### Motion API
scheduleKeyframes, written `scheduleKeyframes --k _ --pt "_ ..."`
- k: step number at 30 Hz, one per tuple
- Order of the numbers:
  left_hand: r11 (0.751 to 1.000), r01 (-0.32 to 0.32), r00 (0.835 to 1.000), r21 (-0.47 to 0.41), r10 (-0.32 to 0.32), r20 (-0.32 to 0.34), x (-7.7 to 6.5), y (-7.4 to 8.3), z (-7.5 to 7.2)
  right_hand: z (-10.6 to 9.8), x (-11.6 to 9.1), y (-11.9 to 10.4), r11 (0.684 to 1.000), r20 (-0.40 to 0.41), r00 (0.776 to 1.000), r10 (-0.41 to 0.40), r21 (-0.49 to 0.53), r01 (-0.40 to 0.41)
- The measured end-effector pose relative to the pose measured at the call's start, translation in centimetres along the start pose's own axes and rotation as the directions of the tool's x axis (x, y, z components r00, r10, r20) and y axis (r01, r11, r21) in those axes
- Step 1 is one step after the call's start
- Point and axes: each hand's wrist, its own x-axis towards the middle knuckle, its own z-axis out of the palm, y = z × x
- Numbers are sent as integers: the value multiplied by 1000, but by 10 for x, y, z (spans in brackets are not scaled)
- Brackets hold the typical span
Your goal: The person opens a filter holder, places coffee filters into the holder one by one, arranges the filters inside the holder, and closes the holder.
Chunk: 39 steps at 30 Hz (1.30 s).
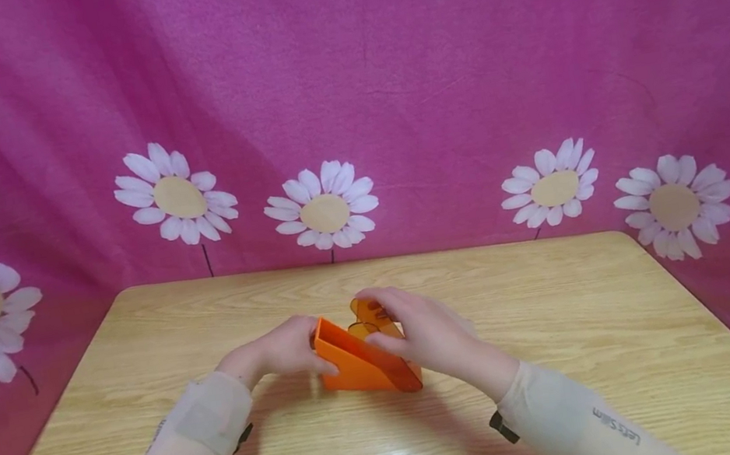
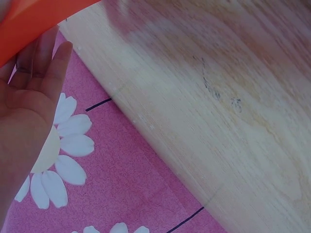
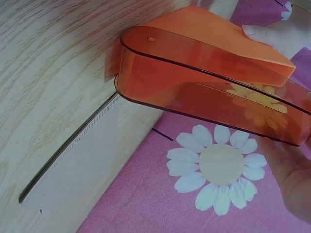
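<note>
My left hand grips an opaque orange wedge-shaped plastic case at its left end, thumb on the near face. In the left wrist view the fingers reach behind the case, quite straight. My right hand holds a translucent orange plastic piece by its far end, close against the case. The right wrist view shows this long, round-ended translucent piece overlapping the case. Below its rounded end extends a pale flat strip with fine teeth-like marks along a dark edge; its kind is unclear.
Both hands work over the middle of a wooden table. A magenta cloth with white daisies surrounds its back and sides. Dark straps show at the wrists.
</note>
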Motion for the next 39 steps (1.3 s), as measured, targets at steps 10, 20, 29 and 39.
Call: scheduleKeyframes --k 10,20,29,39 --pt "999 31 1000 11 -31 -3 -3 -2 -2 -2 -4 1 998 -10 999 30 56 -30" --pt "998 59 998 0 -59 -22 -6 -3 -2 -5 -10 6 992 -46 999 -2 126 8" --pt "998 59 998 -5 -59 -29 -6 -5 -3 -11 -16 8 993 -47 998 44 109 -38" --pt "999 35 999 -29 -35 -25 -14 -10 -7 -14 -26 11 992 -36 998 58 118 -54"
